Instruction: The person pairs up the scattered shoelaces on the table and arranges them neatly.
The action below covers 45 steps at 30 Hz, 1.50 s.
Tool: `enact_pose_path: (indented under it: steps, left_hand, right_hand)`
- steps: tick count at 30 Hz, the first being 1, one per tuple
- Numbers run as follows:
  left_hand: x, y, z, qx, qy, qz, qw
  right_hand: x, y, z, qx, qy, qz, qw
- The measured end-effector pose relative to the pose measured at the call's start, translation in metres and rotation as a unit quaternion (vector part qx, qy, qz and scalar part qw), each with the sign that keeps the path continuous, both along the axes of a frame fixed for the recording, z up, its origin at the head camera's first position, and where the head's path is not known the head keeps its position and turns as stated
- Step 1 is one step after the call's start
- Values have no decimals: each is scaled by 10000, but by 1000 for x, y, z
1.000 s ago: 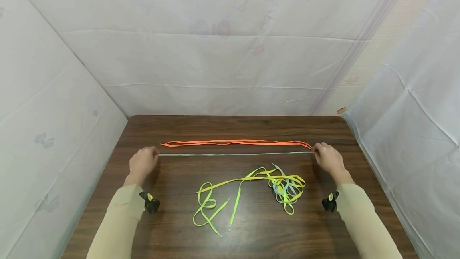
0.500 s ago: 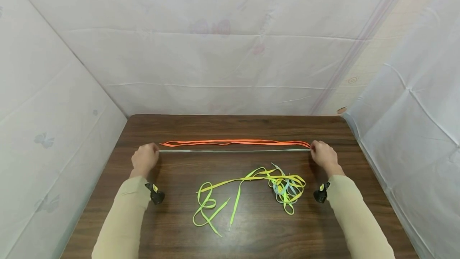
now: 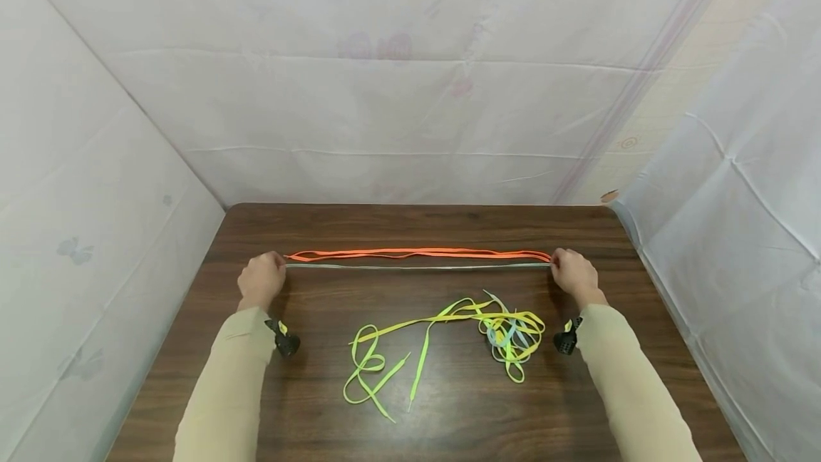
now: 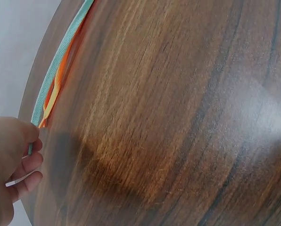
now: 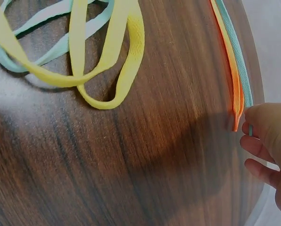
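Observation:
A thin mint-green shoelace [image 3: 417, 268] runs taut and straight across the back part of the table, from hand to hand. My left hand [image 3: 261, 280] pinches its left end between thumb and fingers, and a bit of the tip pokes out below in the left wrist view. At the other end, my right hand [image 3: 574, 276] pinches the lace the same way, its tip [image 5: 251, 130] showing under the fingers. Just behind lies an orange shoelace [image 5: 235, 89] in several long strands, with its ends close to both hands. Whether the mint lace touches the table is unclear.
Yellow and light-blue shoelaces lie tangled in a pile [image 3: 532, 321] nearer the front right. Yellow-green strands [image 3: 420, 369] trail left from it in loops. The brown wooden table [image 3: 462, 423] has white sheeting [image 3: 398, 127] behind and at both sides.
Both hands have moved away from the body and slightly inward, carrying the stretched mint-green shoelace closer to the orange one. The tangled laces have stayed put.

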<state>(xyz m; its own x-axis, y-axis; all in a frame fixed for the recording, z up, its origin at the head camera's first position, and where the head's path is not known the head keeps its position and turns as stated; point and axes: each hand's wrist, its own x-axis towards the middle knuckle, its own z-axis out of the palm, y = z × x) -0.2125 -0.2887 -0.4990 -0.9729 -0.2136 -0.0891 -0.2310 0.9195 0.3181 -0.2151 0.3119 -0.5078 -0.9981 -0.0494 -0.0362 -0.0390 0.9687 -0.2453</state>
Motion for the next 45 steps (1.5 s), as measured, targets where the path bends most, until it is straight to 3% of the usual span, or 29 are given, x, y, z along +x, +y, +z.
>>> enact_pose_path:
  steps: [10, 21, 27, 34, 39, 45]
  left_hand:
    - [-3, 2, -7, -27, -110, -16, 9999]
    - [7, 3, -16, -137, -162, -158, 9997]
    - [11, 4, -18, -311, 47, -234, 9992]
    - [15, 4, -15, -388, 83, -272, 9988]
    - [19, 4, -12, -312, 385, -333, 9982]
    - [24, 6, -7, -242, 506, -582, 9967]
  right_hand:
    - [1, -7, -2, 221, -117, 55, 9997]
    - [6, -7, -13, 362, 2, 140, 9992]
    - [8, -10, -16, 440, 206, 120, 9987]
    - [16, -10, -19, 382, 334, 142, 9986]
    - [23, -5, -21, 389, 467, 212, 9979]
    - [33, -2, -19, 268, 699, 324, 9967]
